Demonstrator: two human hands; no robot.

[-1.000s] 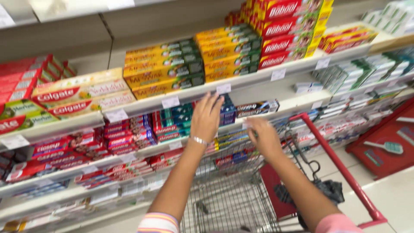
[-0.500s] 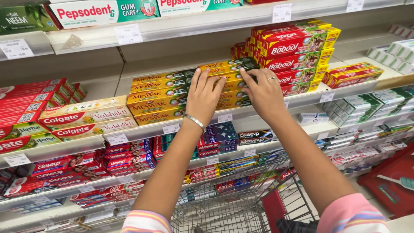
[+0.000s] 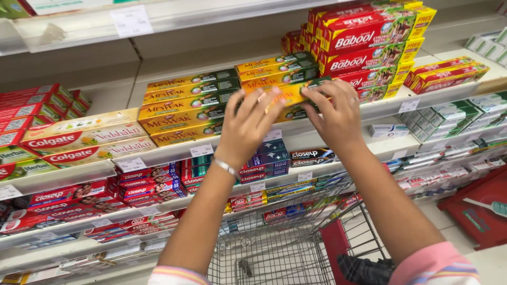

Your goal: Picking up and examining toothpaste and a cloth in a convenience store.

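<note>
Fingers (image 3: 274, 97) grip yellow-green toothpaste box (image 3: 293, 93).

Both arms raised, stretched forward and up from bottom edge of head view, forearms bare, converging toward yellow-green carton (image 3: 292, 95). Striped sleeve cuffs low on both arms. Left hand (image 3: 248, 126): back toward camera, fingers (image 3: 262, 106) spread and curled over left end of carton, thin bracelet on wrist just below. Right hand (image 3: 338, 113): back toward camera, fingers bent, gripping right end of carton, ring on one finger. Hands near each other, not touching, carton between them. Palms hidden.
</note>
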